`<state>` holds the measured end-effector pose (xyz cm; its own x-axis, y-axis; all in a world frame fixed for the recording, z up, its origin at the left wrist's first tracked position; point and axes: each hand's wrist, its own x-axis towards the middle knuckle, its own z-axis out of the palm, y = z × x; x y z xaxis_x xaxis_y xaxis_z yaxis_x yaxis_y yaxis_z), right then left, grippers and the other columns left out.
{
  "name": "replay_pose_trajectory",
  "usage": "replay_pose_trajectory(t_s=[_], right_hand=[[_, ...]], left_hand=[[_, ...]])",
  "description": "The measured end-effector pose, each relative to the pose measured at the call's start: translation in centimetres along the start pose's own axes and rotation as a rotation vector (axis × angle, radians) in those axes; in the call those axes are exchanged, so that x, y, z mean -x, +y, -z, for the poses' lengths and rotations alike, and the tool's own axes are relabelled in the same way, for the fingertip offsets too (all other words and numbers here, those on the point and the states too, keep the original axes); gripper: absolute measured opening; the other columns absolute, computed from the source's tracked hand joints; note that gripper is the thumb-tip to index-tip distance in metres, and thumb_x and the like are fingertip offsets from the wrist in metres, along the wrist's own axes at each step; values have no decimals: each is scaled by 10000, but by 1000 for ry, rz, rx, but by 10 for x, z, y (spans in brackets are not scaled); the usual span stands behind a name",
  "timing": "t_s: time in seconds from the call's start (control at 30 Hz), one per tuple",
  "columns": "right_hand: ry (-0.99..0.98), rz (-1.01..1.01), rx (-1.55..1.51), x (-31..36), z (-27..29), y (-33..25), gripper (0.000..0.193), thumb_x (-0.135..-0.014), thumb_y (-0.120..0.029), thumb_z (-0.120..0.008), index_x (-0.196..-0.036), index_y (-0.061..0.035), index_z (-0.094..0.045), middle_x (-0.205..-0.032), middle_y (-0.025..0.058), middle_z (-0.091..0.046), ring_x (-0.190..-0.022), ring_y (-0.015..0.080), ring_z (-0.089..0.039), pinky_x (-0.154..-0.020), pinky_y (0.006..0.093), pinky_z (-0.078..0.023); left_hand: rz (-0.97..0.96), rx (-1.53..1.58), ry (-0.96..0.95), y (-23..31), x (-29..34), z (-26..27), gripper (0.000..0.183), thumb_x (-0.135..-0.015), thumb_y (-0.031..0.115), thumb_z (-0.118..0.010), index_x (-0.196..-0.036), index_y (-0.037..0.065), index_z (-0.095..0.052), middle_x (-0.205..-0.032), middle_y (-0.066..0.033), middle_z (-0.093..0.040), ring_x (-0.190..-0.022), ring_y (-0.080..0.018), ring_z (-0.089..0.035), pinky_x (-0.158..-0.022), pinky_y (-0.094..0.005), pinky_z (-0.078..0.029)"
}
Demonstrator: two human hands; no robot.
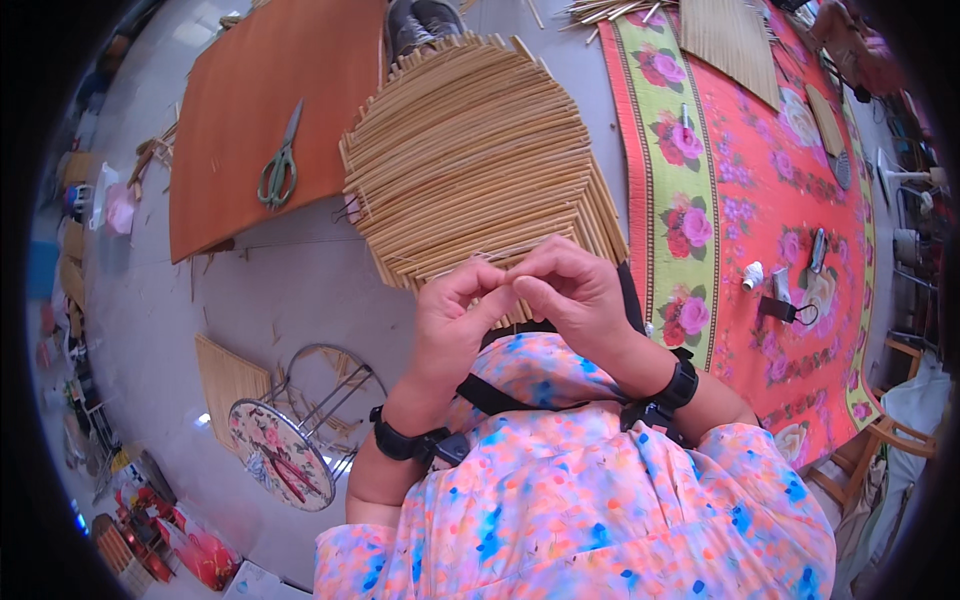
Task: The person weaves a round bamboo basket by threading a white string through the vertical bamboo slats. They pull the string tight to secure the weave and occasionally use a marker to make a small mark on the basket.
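Green-handled scissors [284,158] lie on a brown board [250,80] at far left; a flowered cloth [735,260] spreads at right. The stick panel [470,160] is between them, its sticks' long axis running left-right, right ends slightly farther. Left hand [455,312] and right hand [578,298] cover its near edge partly, fingertips pinched together; on what, I cannot tell.

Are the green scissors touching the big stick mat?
Apart: the head view shows bare brown board between the scissors and the mat.

stick panel [475,165]: ridged, wood-like | scissors [287,150]: metal blades | floor [300,285]: smooth, glossy
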<state>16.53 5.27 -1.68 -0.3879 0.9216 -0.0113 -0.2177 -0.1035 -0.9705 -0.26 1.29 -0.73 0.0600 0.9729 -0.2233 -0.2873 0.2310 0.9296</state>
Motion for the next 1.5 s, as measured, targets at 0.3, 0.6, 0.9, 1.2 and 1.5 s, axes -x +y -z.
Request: replay_pose_trajectory(t_s=[0.3, 0.6, 0.9, 1.2, 1.5], right_hand=[[-31, -29, -60, 0, 0, 2, 136, -930, -51, -709, -858, 17, -614, -818, 20, -561, -613, 45, -582, -507, 207, -459], [43, 29, 7, 1, -2, 1, 156, -928, -51, -711, -830, 11, -607, -802, 17, -535, -585, 39, -564, -479, 201, -435], [30, -37, -12, 0, -1, 5, 114, -956, -62, -675, -888, 9, -617, -860, 20, -539, -619, 46, -559, -518, 197, -441], [121, -111, -31, 1, -4, 2, 39, -939, -27, -676, -929, 11, -675, -864, -6, -565, -614, 28, -534, -510, 191, -415], [-24, 8, 262, 0, -7, -7, 51, -868, -25, -731, -851, 13, -701, -766, 10, -575, -631, 41, -538, -523, 213, -429]], left_hand=[[40, 126, -53, 5, 3, -5, 115, -960, 111, -683, -947, -4, -682, -886, -5, -670, -820, -72, -617, -768, -222, -486], [-43, -38, 19, 2, 4, -10, 125, -955, 130, -700, -915, 15, -675, -848, 34, -602, -785, -47, -516, -701, -211, -413], [-133, -164, 97, 3, 3, -8, 100, -927, 88, -717, -883, 9, -673, -828, 11, -593, -767, -70, -513, -694, -229, -411], [-264, -262, 219, 10, 1, -4, 69, -907, 62, -721, -888, 11, -679, -831, -12, -600, -798, -106, -538, -735, -249, -427], [-296, -292, 262, 8, 2, -9, 63, -879, 57, -743, -877, 21, -691, -819, -27, -617, -779, -128, -552, -717, -270, -444]])
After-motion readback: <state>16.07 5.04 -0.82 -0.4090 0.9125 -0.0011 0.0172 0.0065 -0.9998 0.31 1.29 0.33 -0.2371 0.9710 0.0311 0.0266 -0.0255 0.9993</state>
